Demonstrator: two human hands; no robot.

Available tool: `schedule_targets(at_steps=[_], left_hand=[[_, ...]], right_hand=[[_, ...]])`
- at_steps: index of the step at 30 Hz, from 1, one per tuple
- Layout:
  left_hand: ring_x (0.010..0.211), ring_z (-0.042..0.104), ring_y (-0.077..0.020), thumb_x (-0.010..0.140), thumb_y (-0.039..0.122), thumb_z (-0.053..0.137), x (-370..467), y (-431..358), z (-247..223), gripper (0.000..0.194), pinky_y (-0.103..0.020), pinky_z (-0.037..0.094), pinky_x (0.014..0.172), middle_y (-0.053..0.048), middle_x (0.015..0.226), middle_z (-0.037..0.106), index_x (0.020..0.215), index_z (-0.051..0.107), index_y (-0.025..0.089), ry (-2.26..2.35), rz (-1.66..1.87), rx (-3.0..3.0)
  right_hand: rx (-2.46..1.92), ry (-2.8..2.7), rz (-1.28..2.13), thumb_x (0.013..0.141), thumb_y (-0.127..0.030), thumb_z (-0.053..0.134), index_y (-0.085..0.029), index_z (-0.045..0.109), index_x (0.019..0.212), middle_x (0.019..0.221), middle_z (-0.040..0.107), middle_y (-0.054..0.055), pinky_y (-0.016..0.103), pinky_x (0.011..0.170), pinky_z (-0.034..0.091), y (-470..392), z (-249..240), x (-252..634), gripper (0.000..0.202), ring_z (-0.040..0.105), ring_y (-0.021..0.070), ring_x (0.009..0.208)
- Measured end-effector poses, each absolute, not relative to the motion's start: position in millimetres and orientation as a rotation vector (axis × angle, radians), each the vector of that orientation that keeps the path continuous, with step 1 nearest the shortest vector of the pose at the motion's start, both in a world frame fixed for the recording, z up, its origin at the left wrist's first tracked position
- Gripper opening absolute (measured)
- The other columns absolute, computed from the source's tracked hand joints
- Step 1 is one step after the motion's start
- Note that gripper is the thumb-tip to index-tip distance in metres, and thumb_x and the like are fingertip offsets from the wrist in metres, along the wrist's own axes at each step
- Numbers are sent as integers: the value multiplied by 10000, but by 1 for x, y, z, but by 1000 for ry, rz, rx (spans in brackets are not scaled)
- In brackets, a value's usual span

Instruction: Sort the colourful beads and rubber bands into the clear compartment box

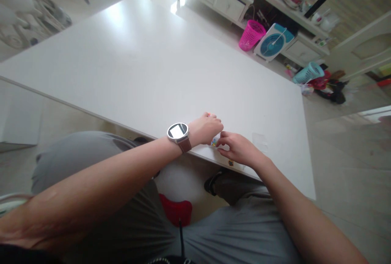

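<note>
Near the front edge of the white table (171, 81), my left hand (207, 129) is closed, its palm turned down; a bit of something pink shows at its fingers. My right hand (236, 148) faces it, fingers curled and pinched around the edge of a small colourful piece (214, 142) that lies between the two hands. Under my right hand, a small orange and dark piece (231, 162) rests by the table edge. A clear flat plastic piece (260, 141) lies just beyond my right hand. The details of the small pieces are blurred.
Beyond the table stand a pink basket (251, 35), a box fan (273, 45) and a light blue basket (309, 73) on the floor, beside a white cabinet (227, 3). A red object (177, 211) shows below, between my legs.
</note>
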State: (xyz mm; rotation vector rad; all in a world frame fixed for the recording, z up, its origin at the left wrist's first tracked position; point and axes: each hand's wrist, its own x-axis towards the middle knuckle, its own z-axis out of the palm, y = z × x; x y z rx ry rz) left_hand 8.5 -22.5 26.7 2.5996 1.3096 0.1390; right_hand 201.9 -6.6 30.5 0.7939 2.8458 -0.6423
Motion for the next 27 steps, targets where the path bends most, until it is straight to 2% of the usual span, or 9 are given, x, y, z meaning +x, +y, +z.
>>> schedule_targets(at_steps=[7, 13, 16, 19, 21, 24, 27], left_hand=[[1049, 588, -272, 842, 272, 638, 8, -23, 29, 148, -366, 424, 851, -143, 1054, 685, 901, 679, 143, 1315, 113, 2598], [1056, 586, -266, 847, 279, 629, 10, -23, 28, 155, -363, 422, 865, -140, 1067, 676, 907, 675, 144, 1317, 110, 2590], [1053, 587, -261, 849, 267, 618, 6, -21, 31, 155, -361, 427, 866, -136, 1077, 672, 930, 673, 146, 1298, 127, 2580], [1060, 594, -246, 846, 174, 579, -4, -17, 37, 206, -355, 440, 868, -122, 1116, 670, 1033, 665, 157, 1334, 152, 2530], [1067, 603, -225, 833, 84, 533, -13, -12, 41, 283, -338, 444, 878, -110, 1135, 674, 1070, 662, 166, 1410, 158, 2479], [1027, 629, -203, 809, 26, 510, -26, -6, 46, 320, -302, 456, 857, -111, 1104, 690, 1046, 684, 153, 1525, 102, 2384], [956, 653, -208, 799, 20, 517, -34, -4, 50, 312, -290, 473, 804, -127, 1049, 701, 1023, 704, 130, 1601, 29, 2285]], right_hand=[[935, 2762, -655, 853, -210, 627, -214, 712, 898, 858, 648, 25, 273, 665, 403, -10, 37, 198, 96, 575, 149, 717], [940, 2772, -666, 850, -207, 624, -206, 713, 963, 859, 639, 23, 262, 668, 393, -9, 39, 198, 144, 564, 139, 703], [915, 2771, -677, 854, -193, 611, -196, 700, 907, 833, 630, 21, 259, 670, 394, -9, 39, 197, 104, 558, 138, 699], [987, 2807, -648, 871, -211, 592, -185, 659, 848, 836, 616, 30, 266, 678, 409, -7, 43, 197, 75, 555, 145, 705], [1032, 2851, -614, 858, -240, 616, -189, 645, 896, 915, 615, 52, 288, 737, 438, -5, 46, 199, 70, 577, 179, 808], [1024, 2882, -595, 783, -251, 694, -200, 625, 1044, 1071, 603, 85, 347, 854, 458, -1, 47, 204, 275, 569, 243, 982], [1011, 2806, -663, 739, -209, 714, -210, 591, 1160, 1129, 596, 88, 371, 878, 473, 1, 44, 209, 439, 577, 250, 993]])
